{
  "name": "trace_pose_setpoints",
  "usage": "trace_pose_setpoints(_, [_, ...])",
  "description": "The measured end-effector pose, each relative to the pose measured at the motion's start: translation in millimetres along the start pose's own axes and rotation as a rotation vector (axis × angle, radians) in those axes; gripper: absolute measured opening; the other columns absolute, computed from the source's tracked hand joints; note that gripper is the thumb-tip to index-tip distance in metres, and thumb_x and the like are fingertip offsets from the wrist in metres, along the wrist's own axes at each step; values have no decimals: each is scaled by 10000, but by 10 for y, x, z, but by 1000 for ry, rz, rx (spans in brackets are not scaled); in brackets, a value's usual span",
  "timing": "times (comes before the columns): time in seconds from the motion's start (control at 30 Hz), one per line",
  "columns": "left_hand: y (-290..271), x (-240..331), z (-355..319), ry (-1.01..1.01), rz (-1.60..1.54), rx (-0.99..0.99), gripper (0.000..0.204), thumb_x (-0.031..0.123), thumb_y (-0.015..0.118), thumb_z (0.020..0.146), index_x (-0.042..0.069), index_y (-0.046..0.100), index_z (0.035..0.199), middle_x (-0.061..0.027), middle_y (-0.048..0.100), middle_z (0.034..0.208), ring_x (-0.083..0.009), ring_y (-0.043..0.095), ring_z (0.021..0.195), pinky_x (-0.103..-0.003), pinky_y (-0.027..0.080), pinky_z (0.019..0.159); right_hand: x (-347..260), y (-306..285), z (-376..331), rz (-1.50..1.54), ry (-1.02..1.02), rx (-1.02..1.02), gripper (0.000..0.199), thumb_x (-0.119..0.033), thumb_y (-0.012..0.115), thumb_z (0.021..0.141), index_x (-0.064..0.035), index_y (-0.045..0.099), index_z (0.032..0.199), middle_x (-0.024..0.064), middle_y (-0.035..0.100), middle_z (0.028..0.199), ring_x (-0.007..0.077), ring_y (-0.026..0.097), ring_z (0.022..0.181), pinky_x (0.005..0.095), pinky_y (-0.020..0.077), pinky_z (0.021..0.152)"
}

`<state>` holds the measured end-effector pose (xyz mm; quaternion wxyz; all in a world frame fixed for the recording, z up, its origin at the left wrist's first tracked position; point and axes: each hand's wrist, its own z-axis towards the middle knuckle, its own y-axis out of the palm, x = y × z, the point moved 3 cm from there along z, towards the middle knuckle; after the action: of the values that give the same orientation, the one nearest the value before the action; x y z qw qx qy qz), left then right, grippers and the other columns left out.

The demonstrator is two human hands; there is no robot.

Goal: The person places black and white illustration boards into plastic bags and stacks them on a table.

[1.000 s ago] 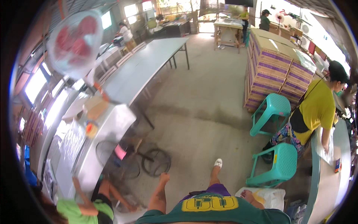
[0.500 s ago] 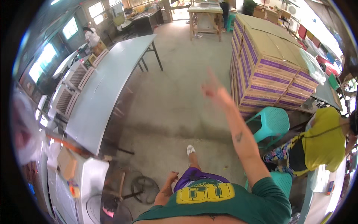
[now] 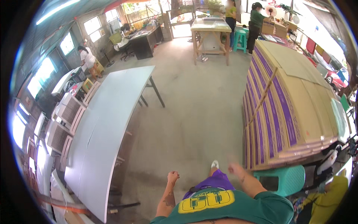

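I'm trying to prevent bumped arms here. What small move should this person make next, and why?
Perhaps draw the right hand inward a little: the green stool and stacked boxes stand on that side, while the floor runs ahead between those boxes and the long table.

Low in the frame's centre I see a dark green shirt (image 3: 257, 207) with yellow print (image 3: 206, 202) and purple shorts (image 3: 214, 182); at right, brown cartons (image 3: 285, 108) banded in purple; at lower right, a teal stool (image 3: 289, 181) and a mustard-yellow top (image 3: 330, 203); at left, a pale blue-grey tabletop (image 3: 102, 130).
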<state>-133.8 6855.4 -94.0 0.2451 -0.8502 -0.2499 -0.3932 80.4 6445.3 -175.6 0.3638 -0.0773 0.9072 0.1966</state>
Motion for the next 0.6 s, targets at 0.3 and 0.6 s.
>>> trace_pose_setpoints(0.3, [608,1161,2189,21,541,-300,327,291,526,854,-13,645,863,-112,653,675,-217,641,565,-328,477,491,-1858,-95,2061,231,343,483,131,-189,553,879,-65,534,917,113,569,822,262,568,710,433,481,642])
trace_pose_setpoints(0.6, [917,2784,4592,-243,-58,5,293,295,509,906,40,651,871,-118,675,767,-248,654,619,-409,488,511,-5545,2229,5010,-165,-51,124,278,-183,564,879,-103,563,1146,12,585,829,145,552,730,314,440,639])
